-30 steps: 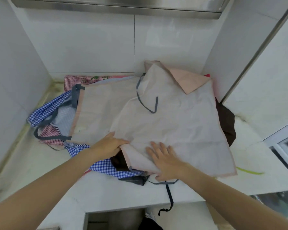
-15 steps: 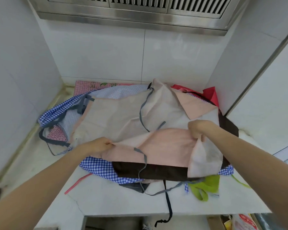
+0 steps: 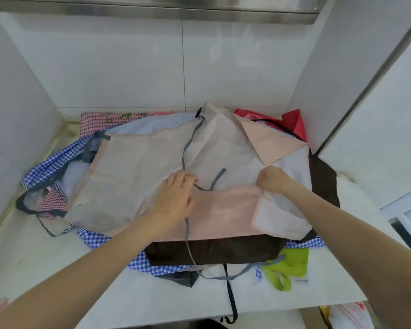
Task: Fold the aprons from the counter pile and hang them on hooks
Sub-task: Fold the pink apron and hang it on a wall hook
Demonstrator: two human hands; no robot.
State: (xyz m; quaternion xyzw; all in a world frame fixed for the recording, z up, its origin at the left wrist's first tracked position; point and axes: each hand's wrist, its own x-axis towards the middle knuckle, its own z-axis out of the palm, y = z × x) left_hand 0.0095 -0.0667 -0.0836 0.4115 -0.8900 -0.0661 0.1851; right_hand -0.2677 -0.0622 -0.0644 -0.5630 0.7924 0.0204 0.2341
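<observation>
While both hands (image 3: 173, 198) (image 3: 274, 180) pinch the pink apron (image 3: 223, 210) hem, fingers clamped, align edges squarely before creasing.

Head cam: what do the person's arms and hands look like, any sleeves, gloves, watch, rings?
Both arms are bare up to the frame edge, with no sleeves showing. The left hand and right hand wear no gloves. No watch or bracelet shows on either wrist. No ring is clearly visible, though the fingers are too blurred to rule out a thin one. No tattoos or other markings are visible.
</observation>
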